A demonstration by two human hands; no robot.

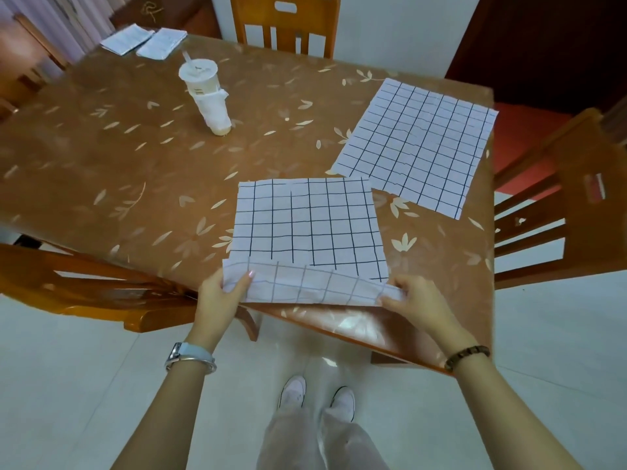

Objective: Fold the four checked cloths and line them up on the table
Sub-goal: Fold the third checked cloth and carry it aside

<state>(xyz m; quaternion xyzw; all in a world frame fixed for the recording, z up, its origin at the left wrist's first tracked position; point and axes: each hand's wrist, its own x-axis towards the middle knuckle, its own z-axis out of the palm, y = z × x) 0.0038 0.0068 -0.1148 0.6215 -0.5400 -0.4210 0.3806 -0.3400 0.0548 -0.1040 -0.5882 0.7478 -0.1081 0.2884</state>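
While both hands hold its near edge, the near cloth (308,225) lies on the table (118,157) directly in front of the person, close to the table's near rim. The left hand (224,293) pinches the near left corner, thumb on top and fingers curled beneath the fabric. The right hand (412,300) pinches the near right corner, its fingers curled round the bunched tip. Between them the nearest strip of the cloth is lifted and turned back toward the far side, so its paler underside faces up with the grid showing faintly through. The rest lies flat with the dark grid upward, reaching away from the hands toward the middle of the table. The hands are apart, one at each end of the turned strip.

A second cloth (417,144) lies spread flat farther off to the right, skewed, near the table's right edge. Its near left side comes up to the far right corner of the near cloth; I cannot tell whether they touch.

At the far left corner, well apart from the hands, a first folded cloth (127,39) and the other folded cloth (162,43) lie side by side. A lidded cup (204,93) with a straw stands between that corner and the near cloth.

A watch (185,354) sits on the left wrist and a beaded bracelet (466,356) on the right. A wooden chair (285,25) stands at the table's far side.
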